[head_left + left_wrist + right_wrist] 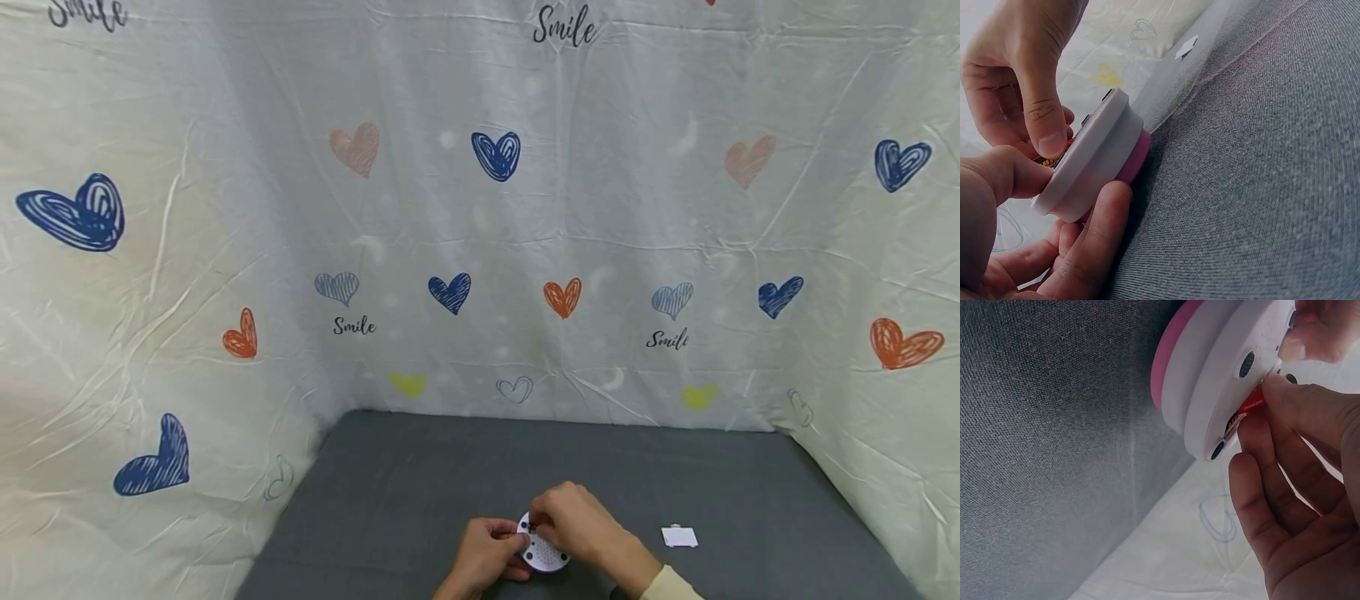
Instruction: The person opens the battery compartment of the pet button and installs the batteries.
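Observation:
A round white device point(546, 557) with a pink part on its far side point(1134, 156) stands tilted, its flat face with dark round feet point(1246, 365) turned up. My left hand point(483, 554) grips it by the rim, thumb on the flat face and fingers beneath. Between thumb and fingertips, my right hand point(573, 518) pinches a small red battery point(1252, 400) at an opening in that face. Metal spring contacts point(1049, 162) show inside the opening. How far the battery sits in it is partly hidden by the fingers.
A small white rectangular cover with tabs point(679, 536) lies on the dark grey tabletop point(420, 475), right of my hands. White cloth point(420, 208) printed with hearts and "Smile" hangs behind the table and along both sides.

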`<state>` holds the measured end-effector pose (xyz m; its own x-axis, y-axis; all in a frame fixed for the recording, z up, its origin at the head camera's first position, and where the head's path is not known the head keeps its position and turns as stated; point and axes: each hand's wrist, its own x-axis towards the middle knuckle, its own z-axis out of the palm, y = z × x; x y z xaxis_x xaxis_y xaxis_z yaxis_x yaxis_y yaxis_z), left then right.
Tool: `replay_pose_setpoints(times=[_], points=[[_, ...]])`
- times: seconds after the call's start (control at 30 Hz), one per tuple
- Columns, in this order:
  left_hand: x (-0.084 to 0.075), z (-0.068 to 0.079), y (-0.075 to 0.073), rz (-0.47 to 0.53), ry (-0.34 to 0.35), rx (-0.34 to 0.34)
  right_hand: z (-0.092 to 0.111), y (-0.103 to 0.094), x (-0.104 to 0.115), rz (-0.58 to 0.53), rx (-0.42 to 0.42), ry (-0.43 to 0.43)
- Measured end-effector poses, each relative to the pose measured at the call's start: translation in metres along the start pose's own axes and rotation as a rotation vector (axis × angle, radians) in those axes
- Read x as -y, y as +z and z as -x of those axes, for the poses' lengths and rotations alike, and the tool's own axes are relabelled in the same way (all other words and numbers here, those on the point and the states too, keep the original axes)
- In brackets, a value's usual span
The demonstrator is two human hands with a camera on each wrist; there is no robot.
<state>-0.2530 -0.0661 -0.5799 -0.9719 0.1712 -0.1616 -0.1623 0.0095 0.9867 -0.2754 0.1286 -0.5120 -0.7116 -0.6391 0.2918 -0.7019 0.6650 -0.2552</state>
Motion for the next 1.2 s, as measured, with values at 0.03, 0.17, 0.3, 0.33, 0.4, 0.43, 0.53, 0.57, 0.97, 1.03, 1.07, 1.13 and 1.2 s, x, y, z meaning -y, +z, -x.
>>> replay_pose_setpoints(times=[0.03, 0.17, 0.3, 0.33, 0.4, 0.43, 0.53, 0.57, 0.97, 1.03, 1.07, 1.13, 1.2], points=[[0.0, 0.0, 0.0, -0.002, 0.0, 0.0, 0.0, 0.001, 0.0, 0.0, 0.002, 0.0], [0.0, 0.001, 0.0, -0.01, 0.0, -0.004, 0.0, 0.003, -0.001, -0.01, 0.003, 0.003], [-0.001, 0.001, 0.001, -0.01, 0.003, -0.009, 0.001, 0.003, -0.001, -0.033, 0.002, 0.016], [-0.001, 0.002, 0.001, -0.01, 0.004, -0.011, 0.001, 0.003, -0.001, -0.039, 0.0, 0.021], [-0.001, 0.002, 0.002, -0.01, 0.008, -0.014, 0.001, 0.003, -0.002, -0.054, -0.002, 0.032], [-0.001, 0.002, 0.002, -0.011, 0.01, -0.015, 0.001, 0.003, -0.002, -0.063, -0.002, 0.039], [-0.001, 0.002, 0.002, -0.014, 0.011, -0.018, 0.001, 0.003, -0.003, -0.078, -0.001, 0.054], [-0.001, 0.002, 0.002, -0.016, 0.01, -0.019, 0.001, 0.003, -0.003, -0.087, 0.0, 0.06], [-0.004, 0.002, 0.003, -0.013, -0.028, -0.024, 0.007, -0.005, -0.008, -0.111, -0.025, 0.107], [-0.003, 0.002, 0.002, -0.009, -0.022, -0.022, 0.009, -0.006, -0.01, -0.115, -0.032, 0.161], [-0.003, 0.002, 0.002, -0.008, -0.017, -0.021, 0.01, -0.006, -0.011, -0.116, -0.029, 0.201], [-0.002, 0.002, 0.002, -0.005, -0.009, -0.019, 0.011, -0.007, -0.012, -0.119, -0.006, 0.304], [-0.001, 0.002, 0.002, -0.004, -0.004, -0.018, 0.011, -0.009, -0.012, -0.124, 0.032, 0.406]])
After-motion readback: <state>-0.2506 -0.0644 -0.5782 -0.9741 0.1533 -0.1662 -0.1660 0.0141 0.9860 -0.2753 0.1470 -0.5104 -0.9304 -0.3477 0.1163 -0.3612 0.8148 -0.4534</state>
